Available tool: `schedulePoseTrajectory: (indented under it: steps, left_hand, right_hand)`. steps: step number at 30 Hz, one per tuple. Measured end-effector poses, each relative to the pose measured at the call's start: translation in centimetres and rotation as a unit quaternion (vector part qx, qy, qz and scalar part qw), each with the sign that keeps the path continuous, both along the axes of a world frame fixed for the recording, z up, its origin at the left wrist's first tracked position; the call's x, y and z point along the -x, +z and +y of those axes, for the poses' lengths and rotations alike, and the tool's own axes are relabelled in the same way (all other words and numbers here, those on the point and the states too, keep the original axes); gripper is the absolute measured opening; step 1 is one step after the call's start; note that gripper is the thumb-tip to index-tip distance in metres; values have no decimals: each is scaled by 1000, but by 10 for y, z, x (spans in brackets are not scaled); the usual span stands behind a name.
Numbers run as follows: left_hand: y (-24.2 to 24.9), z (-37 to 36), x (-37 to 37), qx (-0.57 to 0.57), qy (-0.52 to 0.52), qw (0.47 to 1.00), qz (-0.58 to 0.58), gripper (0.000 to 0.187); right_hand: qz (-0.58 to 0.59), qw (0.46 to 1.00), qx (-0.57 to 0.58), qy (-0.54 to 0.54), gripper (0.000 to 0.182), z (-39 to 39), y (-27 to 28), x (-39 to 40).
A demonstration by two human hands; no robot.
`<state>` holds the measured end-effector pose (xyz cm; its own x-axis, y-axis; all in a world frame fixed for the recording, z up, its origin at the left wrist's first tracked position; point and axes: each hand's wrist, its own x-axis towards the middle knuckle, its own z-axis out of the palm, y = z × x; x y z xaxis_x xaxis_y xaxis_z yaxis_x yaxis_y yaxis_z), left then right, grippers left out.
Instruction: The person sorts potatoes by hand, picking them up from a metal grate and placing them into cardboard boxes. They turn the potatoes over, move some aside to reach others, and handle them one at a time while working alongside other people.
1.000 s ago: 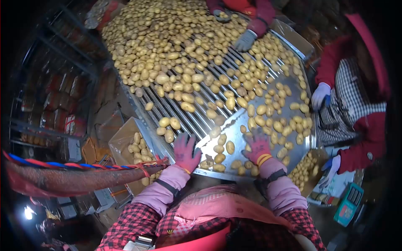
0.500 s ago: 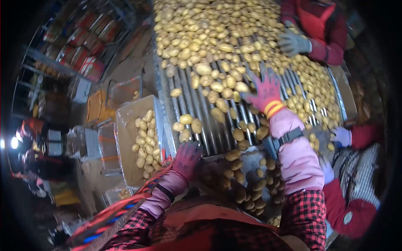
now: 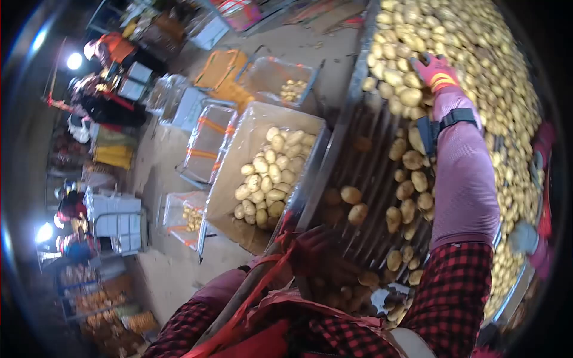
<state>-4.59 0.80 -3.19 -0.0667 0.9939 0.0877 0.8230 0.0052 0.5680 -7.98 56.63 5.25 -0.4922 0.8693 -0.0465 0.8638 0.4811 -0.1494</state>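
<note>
My right hand point(image 3: 436, 71), in a pink glove with yellow-orange cuff bands, rests on the heap of potatoes point(image 3: 495, 107) at the upper right. Its fingers are apart over the potatoes, and none is lifted. In shadow by the near left edge of the roller table point(image 3: 373, 170), my left hand point(image 3: 316, 250) has its fingers stretched out, with nothing visible in it. Loose potatoes point(image 3: 407, 210) lie on the dark rollers between my arms. Beside my left hand stands a plastic-lined cardboard box point(image 3: 243, 128) partly filled with potatoes point(image 3: 268, 179).
Lined crates point(image 3: 206, 140) and an orange crate point(image 3: 221, 68) stand on the floor left of the box. A co-worker's gloved hand point(image 3: 524, 238) is at the far right of the potatoes. Other people point(image 3: 98, 98) work by stacked boxes point(image 3: 116, 218) at the far left.
The view has swung left, bringing the box nearer the middle. My right hand has moved further up onto the potato heap; my left hand stays near the table edge.
</note>
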Motion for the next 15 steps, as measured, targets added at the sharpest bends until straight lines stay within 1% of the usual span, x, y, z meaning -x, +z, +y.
schedulePoseTrajectory:
  steps: [3,4,7,8,9,10,11,12,13,14,15]
  left_hand:
    - [18,5,3,6,-29,1000,9,56]
    - [21,8,5,5,-44,999,15,56]
    - [15,9,4,-39,-52,998,11,54]
    - [15,7,2,-35,-49,998,16,53]
    - [14,6,2,-32,-47,998,22,52]
    - [14,7,3,-32,-45,998,30,50]
    - [15,7,3,-36,-51,997,40,50]
    - [16,8,4,-41,-56,996,51,49]
    - [18,6,3,-42,-61,995,60,49]
    - [25,9,4,-67,-77,994,34,50]
    - [35,18,7,-94,-94,991,8,50]
  right_hand:
    - [-159,987,-8,-11,80,-11,17,25]
    - [-163,986,-16,9,79,-1,8,25]
    - [-117,989,-16,86,74,-5,-5,7]
    - [-76,992,-10,102,65,-6,-13,-1]
    - [-55,987,-39,145,56,-14,-27,-9]
    - [-39,990,5,137,51,-21,-36,-20]
    - [-29,987,51,152,49,-42,-20,-32]
    - [-51,986,35,157,45,-57,-15,-39]
    - [-68,985,15,155,57,-71,-13,-52]
    - [-81,975,86,189,57,-84,5,-64]
    - [-70,977,64,191,56,-99,4,-73]
